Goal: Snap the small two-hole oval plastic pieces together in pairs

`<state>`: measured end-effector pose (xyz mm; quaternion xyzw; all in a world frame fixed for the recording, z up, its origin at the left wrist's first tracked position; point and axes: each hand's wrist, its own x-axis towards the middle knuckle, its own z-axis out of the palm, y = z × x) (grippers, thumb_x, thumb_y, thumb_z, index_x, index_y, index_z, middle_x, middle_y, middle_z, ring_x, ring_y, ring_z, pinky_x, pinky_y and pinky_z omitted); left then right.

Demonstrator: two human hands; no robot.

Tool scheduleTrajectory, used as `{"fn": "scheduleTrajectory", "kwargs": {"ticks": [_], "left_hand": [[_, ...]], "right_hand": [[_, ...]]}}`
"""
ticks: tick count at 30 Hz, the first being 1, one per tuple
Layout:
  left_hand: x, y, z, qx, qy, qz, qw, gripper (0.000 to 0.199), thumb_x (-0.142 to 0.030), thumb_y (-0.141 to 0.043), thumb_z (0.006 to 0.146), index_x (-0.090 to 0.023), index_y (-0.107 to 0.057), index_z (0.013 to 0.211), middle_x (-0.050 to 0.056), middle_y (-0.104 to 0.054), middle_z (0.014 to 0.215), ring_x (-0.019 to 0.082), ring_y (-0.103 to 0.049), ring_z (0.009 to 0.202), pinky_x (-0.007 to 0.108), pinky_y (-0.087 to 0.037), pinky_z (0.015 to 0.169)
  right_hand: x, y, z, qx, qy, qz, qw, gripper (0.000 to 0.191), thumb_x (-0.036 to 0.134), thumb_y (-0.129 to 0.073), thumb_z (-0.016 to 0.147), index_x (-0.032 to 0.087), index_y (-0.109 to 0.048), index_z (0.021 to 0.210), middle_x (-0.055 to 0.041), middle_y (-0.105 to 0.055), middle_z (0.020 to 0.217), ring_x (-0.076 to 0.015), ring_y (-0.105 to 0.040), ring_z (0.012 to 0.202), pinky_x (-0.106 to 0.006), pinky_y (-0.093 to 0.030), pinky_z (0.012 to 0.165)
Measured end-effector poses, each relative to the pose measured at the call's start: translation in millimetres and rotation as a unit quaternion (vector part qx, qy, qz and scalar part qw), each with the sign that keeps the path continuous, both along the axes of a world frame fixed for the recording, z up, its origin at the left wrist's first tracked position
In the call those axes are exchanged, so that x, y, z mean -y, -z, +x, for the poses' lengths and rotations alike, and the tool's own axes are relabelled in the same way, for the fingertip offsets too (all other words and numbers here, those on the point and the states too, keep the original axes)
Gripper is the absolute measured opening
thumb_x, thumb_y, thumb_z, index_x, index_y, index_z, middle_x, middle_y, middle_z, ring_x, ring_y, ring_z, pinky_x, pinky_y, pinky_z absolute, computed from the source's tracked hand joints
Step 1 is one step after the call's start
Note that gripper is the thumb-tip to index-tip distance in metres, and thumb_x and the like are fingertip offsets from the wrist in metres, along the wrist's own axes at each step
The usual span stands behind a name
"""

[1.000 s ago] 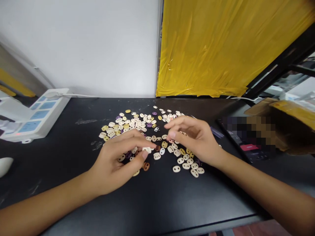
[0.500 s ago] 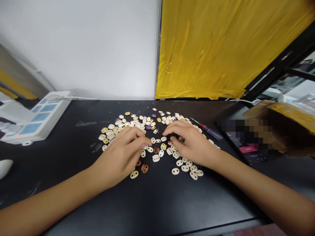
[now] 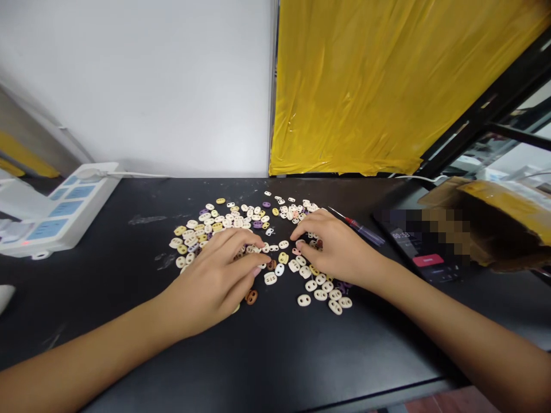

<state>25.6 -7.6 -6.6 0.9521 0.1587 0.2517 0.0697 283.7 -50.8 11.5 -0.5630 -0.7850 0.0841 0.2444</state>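
Observation:
Small oval two-holed pieces, mostly cream, lie spread over the black table [image 3: 181,355]. My left hand [image 3: 224,269] rests over the left part of the spread, fingers apart, its fingertips beside a dark brown piece [image 3: 271,265]. An orange-brown piece [image 3: 252,296] sits just below that hand. On the right, my right hand [image 3: 329,244] is open with thumb and forefinger apart, near a pink piece [image 3: 296,251]. Between the hands are a yellow-green piece [image 3: 283,258], a white piece [image 3: 279,269] and a cream piece [image 3: 270,279]. Palms and some pieces under them are hidden.
A white power strip [image 3: 64,209] stands at the left. Behind the right hand lies a red-tipped screwdriver [image 3: 357,225]. Farther right are a phone [image 3: 413,246] and an open cardboard box [image 3: 508,223]. A white wall and yellow sheeting [image 3: 344,86] rise behind the table.
My left hand has moved slightly right and down, over pieces near the brown one. The right hand stays almost in place. The whole view has shifted slightly.

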Motion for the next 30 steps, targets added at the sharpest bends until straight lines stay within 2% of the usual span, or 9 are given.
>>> {"fn": "scheduleTrajectory", "kwargs": {"ticks": [8, 12, 15, 20, 24, 30], "left_hand": [[0.1, -0.4, -1.1, 0.0, -0.01, -0.002, 1.0, 0.025, -0.007, -0.048, 0.101, -0.019, -0.066, 0.115, 0.01, -0.057, 0.122, 0.026, -0.051, 0.121, 0.044, -0.039, 0.104], [2.2, -1.7, -1.1, 0.009, 0.015, 0.008, 1.0, 0.028, -0.005, -0.049, 0.101, -0.018, -0.065, 0.119, 0.011, -0.058, 0.122, 0.026, -0.052, 0.121, 0.044, -0.04, 0.103], [4.1, -0.8, -2.1, 0.005, 0.029, 0.015, 0.999, 0.028, -0.006, -0.05, 0.1, -0.017, -0.065, 0.121, 0.012, -0.058, 0.125, 0.028, -0.051, 0.124, 0.046, -0.04, 0.104], [5.0, 0.5, -1.9, 0.004, 0.025, 0.002, 1.0, 0.025, -0.008, -0.05, 0.101, -0.018, -0.067, 0.116, 0.012, -0.059, 0.125, 0.028, -0.051, 0.123, 0.047, -0.041, 0.104], [3.7, 1.0, 1.0, -0.002, 0.024, 0.001, 1.0, 0.025, -0.007, -0.049, 0.101, -0.018, -0.066, 0.116, 0.011, -0.058, 0.125, 0.028, -0.051, 0.123, 0.047, -0.041, 0.104], [4.7, 2.9, 1.2, 0.007, 0.021, -0.004, 1.0, 0.025, -0.007, -0.049, 0.101, -0.019, -0.066, 0.115, 0.011, -0.059, 0.124, 0.028, -0.052, 0.122, 0.046, -0.041, 0.104]], "right_hand": [[-0.2, -0.5, 2.2, -0.023, -0.035, 0.042, 0.998, 0.018, 0.003, -0.061, 0.082, 0.017, -0.073, 0.083, -0.0052, -0.072, 0.084, -0.0224, -0.062, 0.092, -0.037, -0.05, 0.088], [-1.9, 0.2, 2.5, 0.006, -0.029, 0.038, 0.999, 0.024, -0.001, -0.058, 0.081, 0.016, -0.074, 0.082, -0.0059, -0.072, 0.083, -0.0233, -0.061, 0.093, -0.038, -0.049, 0.088], [-1.9, -0.9, 1.2, 0.006, -0.02, 0.037, 0.999, 0.018, 0.004, -0.062, 0.082, 0.016, -0.075, 0.082, -0.0058, -0.073, 0.084, -0.0238, -0.061, 0.094, -0.038, -0.049, 0.089], [3.0, -5.4, -2.4, 0.031, 0.005, -0.015, 0.999, 0.002, 0.016, -0.074, 0.082, 0.018, -0.075, 0.083, -0.0038, -0.072, 0.078, -0.0237, -0.062, 0.089, -0.038, -0.049, 0.084], [3.4, -7.4, -3.4, 0.029, 0.04, -0.057, 0.997, 0.001, 0.018, -0.075, 0.084, 0.019, -0.075, 0.083, -0.0031, -0.073, 0.077, -0.0228, -0.063, 0.088, -0.037, -0.049, 0.081], [1.8, -8.0, -4.2, 0.018, 0.041, -0.071, 0.996, 0.009, 0.015, -0.073, 0.087, 0.019, -0.07, 0.08, -0.0037, -0.073, 0.08, -0.0226, -0.063, 0.09, -0.036, -0.048, 0.082]]}}
